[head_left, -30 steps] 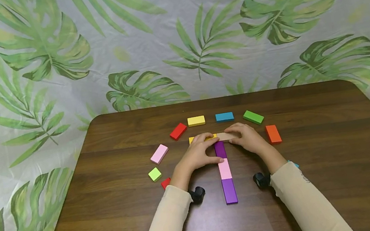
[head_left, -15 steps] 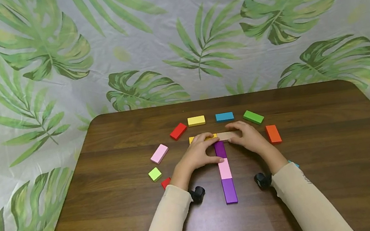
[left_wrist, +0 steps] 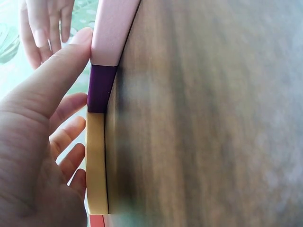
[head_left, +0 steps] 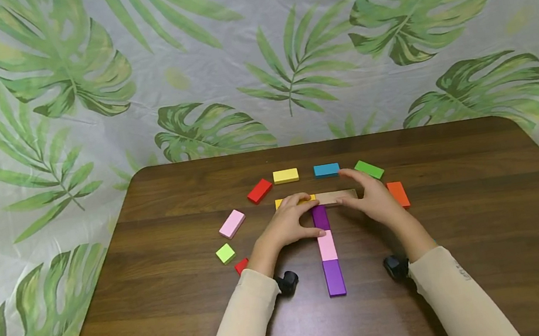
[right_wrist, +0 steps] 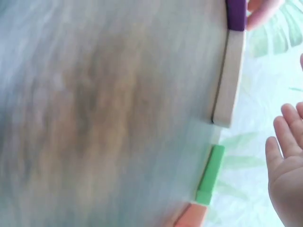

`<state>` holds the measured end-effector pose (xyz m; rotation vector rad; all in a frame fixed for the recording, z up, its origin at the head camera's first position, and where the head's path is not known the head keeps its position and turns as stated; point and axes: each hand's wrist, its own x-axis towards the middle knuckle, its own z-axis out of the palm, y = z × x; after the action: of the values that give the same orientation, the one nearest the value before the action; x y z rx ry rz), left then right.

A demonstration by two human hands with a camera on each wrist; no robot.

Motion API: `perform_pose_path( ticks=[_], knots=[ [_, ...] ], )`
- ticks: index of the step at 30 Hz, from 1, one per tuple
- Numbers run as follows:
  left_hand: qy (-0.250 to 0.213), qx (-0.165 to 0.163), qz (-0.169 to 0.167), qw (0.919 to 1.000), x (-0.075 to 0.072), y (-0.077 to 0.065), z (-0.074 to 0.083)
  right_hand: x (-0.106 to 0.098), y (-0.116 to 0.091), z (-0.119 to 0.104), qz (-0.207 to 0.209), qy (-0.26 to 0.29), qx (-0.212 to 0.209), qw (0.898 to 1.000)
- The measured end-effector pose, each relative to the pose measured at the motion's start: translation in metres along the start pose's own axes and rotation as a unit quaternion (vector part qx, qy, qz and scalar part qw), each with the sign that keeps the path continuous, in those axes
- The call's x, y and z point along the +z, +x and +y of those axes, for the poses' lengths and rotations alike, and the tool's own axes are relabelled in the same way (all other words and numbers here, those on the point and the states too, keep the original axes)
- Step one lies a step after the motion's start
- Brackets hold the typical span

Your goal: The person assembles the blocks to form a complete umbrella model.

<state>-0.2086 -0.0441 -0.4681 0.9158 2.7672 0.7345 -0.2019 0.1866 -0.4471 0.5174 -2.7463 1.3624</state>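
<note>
A row of wooden blocks lies flat on the table: a dark purple block (head_left: 321,220), a pink block (head_left: 327,248) and a purple block (head_left: 334,279) run toward the person. Across their far end lie an orange-yellow block (left_wrist: 96,163) and a beige block (head_left: 337,197), end to end. My left hand (head_left: 284,226) rests over the orange-yellow and dark purple blocks, fingertips on top and thumb tip at the pink block's edge. My right hand (head_left: 376,200) hovers beside the beige block with fingers spread. The right wrist view shows the beige block apart from that hand's fingers.
Loose blocks form an arc around the row: lime green (head_left: 226,253), light pink (head_left: 232,223), red (head_left: 260,191), yellow (head_left: 286,176), blue (head_left: 326,170), green (head_left: 369,170) and orange-red (head_left: 398,194). Another red block (head_left: 241,266) lies partly hidden by the left wrist.
My right hand has let go of the beige block and moved right and up, its fingers opening; the block's right end now shows. The left hand has stayed in place.
</note>
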Motion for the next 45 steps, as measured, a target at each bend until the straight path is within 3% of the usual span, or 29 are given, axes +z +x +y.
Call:
perform_pose_path(
  ticks=[6, 15, 30, 45],
  knots=[
    [-0.003, -0.003, -0.002, 1.0, 0.0, 0.0, 0.0, -0.012, -0.007, -0.001, 0.025, 0.008, -0.01, 1.0],
    [0.001, -0.005, -0.001, 1.0, 0.002, 0.001, 0.0, -0.03, -0.017, 0.002, 0.062, -0.014, 0.008, 0.998],
    [0.007, 0.001, 0.004, 1.0, 0.002, 0.001, -0.001, -0.049, -0.037, 0.028, 0.054, -0.014, 0.068, 0.996],
    [0.004, -0.002, 0.002, 1.0, 0.002, 0.001, -0.001, -0.067, -0.051, 0.053, 0.021, -0.04, 0.083, 0.996]
  ],
)
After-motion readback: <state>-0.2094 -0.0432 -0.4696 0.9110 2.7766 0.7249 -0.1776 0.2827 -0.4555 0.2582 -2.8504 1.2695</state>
